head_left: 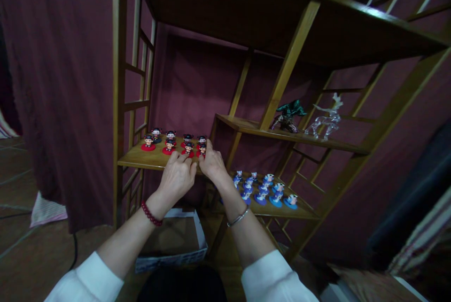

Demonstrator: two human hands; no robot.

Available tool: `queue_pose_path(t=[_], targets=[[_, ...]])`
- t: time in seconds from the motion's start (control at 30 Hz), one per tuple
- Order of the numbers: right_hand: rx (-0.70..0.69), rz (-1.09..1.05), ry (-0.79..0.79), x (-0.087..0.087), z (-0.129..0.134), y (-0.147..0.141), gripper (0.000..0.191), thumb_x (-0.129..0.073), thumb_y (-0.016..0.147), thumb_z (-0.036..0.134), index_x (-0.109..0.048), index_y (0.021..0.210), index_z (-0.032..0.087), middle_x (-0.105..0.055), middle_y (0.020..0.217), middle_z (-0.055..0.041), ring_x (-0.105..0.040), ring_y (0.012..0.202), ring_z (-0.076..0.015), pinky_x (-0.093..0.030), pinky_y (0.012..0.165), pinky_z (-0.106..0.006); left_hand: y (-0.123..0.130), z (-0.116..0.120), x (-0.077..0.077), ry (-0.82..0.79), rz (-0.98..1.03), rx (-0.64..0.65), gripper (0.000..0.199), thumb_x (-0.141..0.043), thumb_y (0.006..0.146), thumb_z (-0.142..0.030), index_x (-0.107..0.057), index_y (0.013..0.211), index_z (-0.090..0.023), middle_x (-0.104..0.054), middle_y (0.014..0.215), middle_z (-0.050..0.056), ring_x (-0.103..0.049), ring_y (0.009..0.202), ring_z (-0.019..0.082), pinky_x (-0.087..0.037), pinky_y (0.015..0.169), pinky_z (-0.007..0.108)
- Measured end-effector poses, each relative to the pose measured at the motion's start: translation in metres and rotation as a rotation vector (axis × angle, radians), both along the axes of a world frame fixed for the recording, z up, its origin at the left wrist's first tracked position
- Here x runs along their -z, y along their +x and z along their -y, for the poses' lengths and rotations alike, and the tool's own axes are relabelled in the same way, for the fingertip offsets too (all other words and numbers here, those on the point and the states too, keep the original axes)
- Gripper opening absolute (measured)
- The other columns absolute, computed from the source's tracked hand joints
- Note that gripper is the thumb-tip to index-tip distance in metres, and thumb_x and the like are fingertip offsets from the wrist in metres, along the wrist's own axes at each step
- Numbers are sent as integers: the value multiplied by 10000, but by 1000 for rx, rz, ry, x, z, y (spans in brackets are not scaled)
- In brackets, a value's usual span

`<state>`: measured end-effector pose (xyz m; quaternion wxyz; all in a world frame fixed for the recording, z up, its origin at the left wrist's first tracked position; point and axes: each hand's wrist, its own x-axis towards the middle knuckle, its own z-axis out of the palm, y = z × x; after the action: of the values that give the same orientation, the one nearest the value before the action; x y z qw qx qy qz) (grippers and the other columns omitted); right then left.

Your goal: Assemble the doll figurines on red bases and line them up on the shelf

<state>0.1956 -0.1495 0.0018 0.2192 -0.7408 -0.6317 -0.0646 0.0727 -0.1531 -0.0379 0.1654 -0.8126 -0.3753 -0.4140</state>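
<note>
Small figurines with black hair buns stand in two rows on a wooden shelf [132, 158], most on round red bases. My left hand [178, 175] is at the shelf's front edge, fingers curled and closed at the base of a front-row figurine [189, 148]. Just right of it, my right hand [213, 166] has its thumb and index finger around the end figurine [202, 150] of the front row, partly covering it. A back-row figurine [202, 140] stands right behind that one. Farther left are a front figurine [148, 142] and a back figurine [156, 135].
Lower right, a shelf holds several blue and purple figurines [261, 197]. Above it stand a clear deer ornament [326, 121] and a dark green ornament [289, 115]. An open cardboard box [178, 234] lies below my forearms. A wooden upright [120, 81] borders the left side.
</note>
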Motion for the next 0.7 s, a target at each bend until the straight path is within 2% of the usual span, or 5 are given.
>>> queue_pose_path(t=[0.13,0.43,0.6,0.7], targets=[[4,-17,-25,0,-1,2,635,-438,863,239,-202,1429,77,-591,1200,-166,-541,1112,-258,-378,923,-339,-1,0,3,18,8,3,329,-379,900,-244,-671,849,-101,-682,884,126,-560,854,234,-395,890,416],[12,-8,15,0,0,0,646,-444,814,129,-222,1418,78,-585,1195,-180,-547,1092,-251,-353,937,-339,-2,-3,7,4,-4,4,348,-354,911,-261,-664,892,-104,-675,902,127,-555,907,245,-411,847,413],[-17,-2,44,2,-4,2,661,-457,835,210,-195,1423,58,-562,1222,-196,-509,1140,-269,-332,963,-361,-2,-2,7,-5,-5,-7,349,-353,910,-264,-662,907,-100,-671,913,132,-542,908,252,-411,837,415],[2,-44,7,0,-7,3,697,-488,839,264,-171,1434,89,-529,1280,-174,-498,1161,-274,-342,963,-363,-2,-2,7,-1,-9,-16,348,-352,910,-270,-657,919,-102,-669,922,133,-539,914,255,-411,830,417]])
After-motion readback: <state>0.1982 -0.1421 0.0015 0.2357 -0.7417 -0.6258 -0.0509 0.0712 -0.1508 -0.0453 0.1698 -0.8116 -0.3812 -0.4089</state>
